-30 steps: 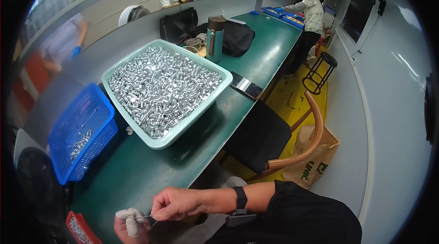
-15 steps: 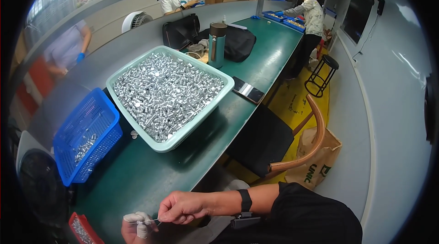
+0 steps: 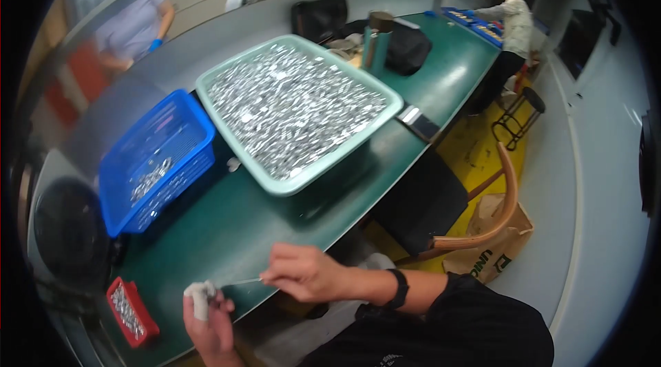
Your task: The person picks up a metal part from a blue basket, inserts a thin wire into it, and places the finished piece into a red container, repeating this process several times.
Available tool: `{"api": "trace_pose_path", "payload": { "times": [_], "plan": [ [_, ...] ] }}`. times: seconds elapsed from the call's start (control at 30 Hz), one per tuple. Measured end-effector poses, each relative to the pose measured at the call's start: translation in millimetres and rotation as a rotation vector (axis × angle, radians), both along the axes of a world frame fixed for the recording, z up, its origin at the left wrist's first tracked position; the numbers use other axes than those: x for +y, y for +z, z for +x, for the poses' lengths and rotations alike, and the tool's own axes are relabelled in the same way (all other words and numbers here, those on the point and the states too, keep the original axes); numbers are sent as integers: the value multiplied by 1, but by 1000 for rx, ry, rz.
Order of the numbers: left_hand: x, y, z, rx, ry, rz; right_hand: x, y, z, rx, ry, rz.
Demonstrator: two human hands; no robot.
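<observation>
My left hand [image 3: 212,322] is over the near edge of the green table, its thumb and finger in white coverings. Those fingertips pinch together on something small and greyish, too blurred to name. From there a thin pale stick [image 3: 241,281] reaches across to my right hand [image 3: 303,274], which is closed in a pinch on its other end. A red basket [image 3: 153,326] of small silvery metal parts stands on the table left of my left hand. Ahead, a pale green basket [image 3: 279,186] is heaped with similar parts. A blue basket [image 3: 196,167] beside it holds a small pile.
A fan [image 3: 69,226] is at the table's left. Behind the pale green basket are a flask [image 3: 376,43] and black bags [image 3: 320,17]; a phone [image 3: 418,123] lies by its right corner. A wooden-armed chair [image 3: 416,205] stands right. Other people work beyond the partition and at the table's far end.
The view has shifted, so the table and baskets sit further right and higher. My hands have drawn apart, with more of the thin stick showing between them. The red basket shows more fully.
</observation>
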State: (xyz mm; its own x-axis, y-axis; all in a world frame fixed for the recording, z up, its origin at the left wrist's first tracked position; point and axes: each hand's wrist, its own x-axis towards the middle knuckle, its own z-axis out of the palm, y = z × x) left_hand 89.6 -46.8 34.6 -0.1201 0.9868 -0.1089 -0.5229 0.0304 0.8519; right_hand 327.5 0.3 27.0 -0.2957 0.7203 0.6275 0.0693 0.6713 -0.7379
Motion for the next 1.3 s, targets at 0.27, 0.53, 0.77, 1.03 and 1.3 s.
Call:
{"api": "trace_pose_path", "payload": {
  "times": [0.27,0.53,0.77,1.03,1.3],
  "plan": [
    [7,-57,-85,-584,-25,-54,-22,-30,-91,20,100,-485],
    [-6,-69,-118,-544,15,-13,-28,-22,-136,17,135,-634],
    [-5,-71,-110,-536,-29,-16,-27,-18,-139,13,107,-574],
    [-4,-71,-95,-504,-19,-17,-24,-12,-125,-79,83,-498],
    [-6,-69,-79,-231,68,35,-24,-8,-121,-87,47,-484]
  ]
}}
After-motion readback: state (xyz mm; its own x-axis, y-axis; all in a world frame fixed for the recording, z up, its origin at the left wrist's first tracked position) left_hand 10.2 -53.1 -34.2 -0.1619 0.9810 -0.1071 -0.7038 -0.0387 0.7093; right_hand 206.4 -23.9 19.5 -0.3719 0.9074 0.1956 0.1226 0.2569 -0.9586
